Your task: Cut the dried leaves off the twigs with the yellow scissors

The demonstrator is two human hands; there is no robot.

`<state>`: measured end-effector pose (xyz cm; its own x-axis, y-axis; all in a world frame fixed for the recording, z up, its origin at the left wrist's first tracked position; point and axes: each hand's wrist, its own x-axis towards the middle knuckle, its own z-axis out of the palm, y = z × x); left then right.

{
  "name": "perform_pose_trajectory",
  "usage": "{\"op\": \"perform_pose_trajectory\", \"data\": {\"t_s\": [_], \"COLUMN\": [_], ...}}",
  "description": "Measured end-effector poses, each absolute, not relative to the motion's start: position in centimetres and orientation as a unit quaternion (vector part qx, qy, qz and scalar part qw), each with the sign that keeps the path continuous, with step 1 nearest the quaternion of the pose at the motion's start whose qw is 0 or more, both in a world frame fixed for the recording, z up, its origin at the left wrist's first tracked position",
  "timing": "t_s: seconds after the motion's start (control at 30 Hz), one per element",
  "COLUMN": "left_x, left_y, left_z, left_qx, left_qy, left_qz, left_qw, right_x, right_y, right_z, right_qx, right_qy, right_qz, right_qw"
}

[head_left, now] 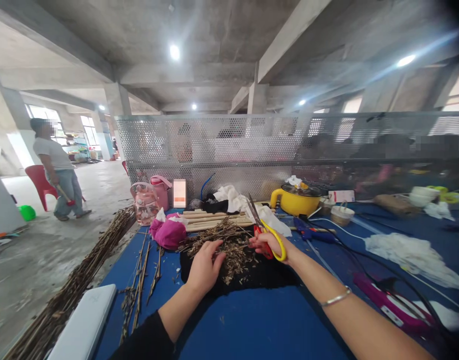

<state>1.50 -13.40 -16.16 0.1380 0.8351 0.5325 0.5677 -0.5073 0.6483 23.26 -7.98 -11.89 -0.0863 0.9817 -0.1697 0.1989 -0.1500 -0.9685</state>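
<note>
My right hand (271, 245) holds scissors (277, 239) with red and yellow handles. Their blades point up and away, slightly apart. Across from it, my left hand (206, 266) is at the near-left edge of a heap of dried, cut plant bits (233, 257), its fingers bent and thumb apart, with nothing visible between them. The heap lies on a black cloth (259, 277) spread over the blue table (229, 327). Longer dry stalks (214, 232) lie at the heap's far side, in front of several pale sticks (199, 217).
Behind stand a magenta bundle (168, 233), pink bag (160, 192) and yellow pot (299, 201). A blue glue gun (308, 229), cables and a purple tool (392, 305) lie right. Left are loose stalks (139, 280), a white box (85, 320) and a long stalk bundle (75, 280). A person (59, 160) stands beyond.
</note>
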Motion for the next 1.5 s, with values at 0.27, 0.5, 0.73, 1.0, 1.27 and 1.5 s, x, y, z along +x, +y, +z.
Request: {"op": "perform_pose_trajectory", "data": {"t_s": [0.27,0.5,0.73,1.0,1.27,1.5], "left_x": [3.9,3.0,3.7,4.6,4.6,4.7], "left_y": [-14.0,-13.1,-13.5,-13.3,-14.1,-14.4], "left_z": [-15.4,-15.7,-14.8,-15.7,-15.1,-15.5], "left_qx": [0.700,0.411,0.576,0.621,0.749,0.731], "left_qy": [0.444,0.375,0.438,0.448,0.441,0.464], "left_qz": [0.490,0.523,0.503,0.487,0.387,0.390], "left_qw": [0.269,0.646,0.472,0.419,0.307,0.313], "right_x": [19.8,19.4,17.8,18.3,19.2,19.0], "right_y": [-11.9,-11.8,-11.6,-12.3,-12.0,-11.9], "right_z": [-11.8,-12.9,-14.2,-14.8,-14.6,-15.3], "right_qx": [-0.415,-0.424,-0.428,-0.451,-0.448,-0.456], "right_qy": [-0.566,-0.582,-0.557,-0.605,-0.658,-0.654], "right_qz": [0.625,0.581,0.559,0.502,0.380,0.349], "right_qw": [0.343,0.380,0.441,0.424,0.471,0.493]}}
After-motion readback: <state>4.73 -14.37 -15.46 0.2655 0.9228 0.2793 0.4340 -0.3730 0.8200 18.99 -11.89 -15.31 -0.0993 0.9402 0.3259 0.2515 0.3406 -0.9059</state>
